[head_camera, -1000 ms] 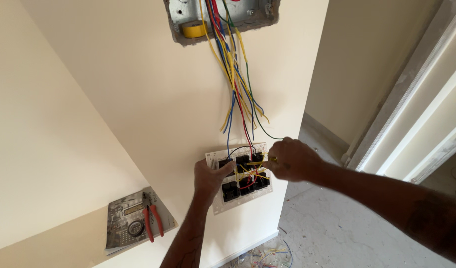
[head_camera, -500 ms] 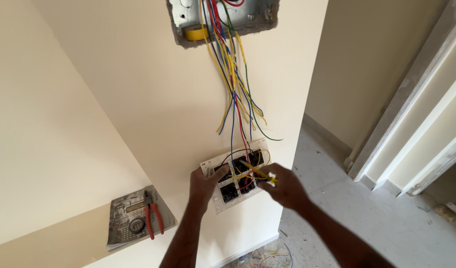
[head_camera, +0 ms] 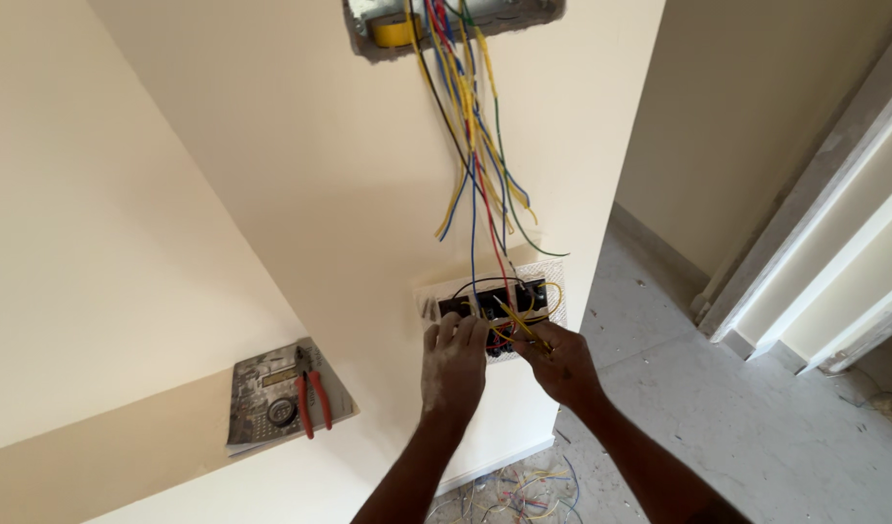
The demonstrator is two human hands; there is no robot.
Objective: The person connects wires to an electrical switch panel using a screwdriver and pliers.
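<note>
the switch plate (head_camera: 485,306) hangs off the wall on its wires, below and apart from the open wall box (head_camera: 456,19). its long axis runs roughly left to right, tilted slightly up toward the right. its back side faces the camera, showing black switch modules and wire ends; the white front is turned toward the wall.

the left hand (head_camera: 454,364) grasps the plate's lower left edge, fingers curled up over the rim. the right hand (head_camera: 561,364) is closed around a thin yellow tool (head_camera: 522,325), its tip angled up and left into the black modules. what kind of tool it is cannot be told.

the wire bundle (head_camera: 475,146), in yellow, blue, red, green and black, drops from the wall box at the top of the frame down to the plate. several loose ends curl off to the sides partway down. a roll of yellow tape (head_camera: 396,29) sits inside the box at its left.

the wall (head_camera: 300,194) is cream painted plaster, rough-cut around the box. on a ledge (head_camera: 126,446) to the lower left lies a grey pad (head_camera: 271,393) with red-handled pliers (head_camera: 313,400) and a small dark ring on it. the floor (head_camera: 737,417) is bare grey concrete, dusty, with wire offcuts (head_camera: 509,485) scattered at the foot of the wall. a white door frame (head_camera: 834,272) stands at the right.
</note>
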